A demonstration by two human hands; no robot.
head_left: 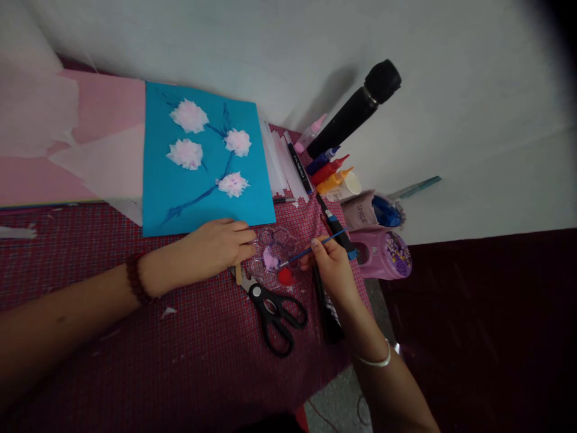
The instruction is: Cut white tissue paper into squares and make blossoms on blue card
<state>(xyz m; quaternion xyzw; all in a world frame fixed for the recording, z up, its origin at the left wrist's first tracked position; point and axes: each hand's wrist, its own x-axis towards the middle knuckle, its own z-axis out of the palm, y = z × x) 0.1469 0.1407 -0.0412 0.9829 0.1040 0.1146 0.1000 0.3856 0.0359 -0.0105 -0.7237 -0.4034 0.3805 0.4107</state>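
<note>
My right hand (332, 264) pinches a thin blue paintbrush (306, 251), its tip down in the pale lilac paint (271, 257) of a clear flower-shaped paint palette (256, 268). Red paint (285, 276) fills another well. At the palette's left side, my left hand (225, 245) has its fingers curled on the rim. Below those fingers a small wooden stick (238, 274) pokes out, lying over the blades of black-handled scissors (276, 313). Behind the left hand lies a blue sheet (211, 210) with white-pink paper flowers (189, 115) and dark blue painted branches (193, 197).
Paint bottles in blue (322, 161), red (329, 171) and orange (333, 180) stand by a tall black bottle (349, 117) along the wall. A blue-and-black cutter (336, 227) and a pink container (385, 255) are at the right edge. Pink paper (112, 102) lies left.
</note>
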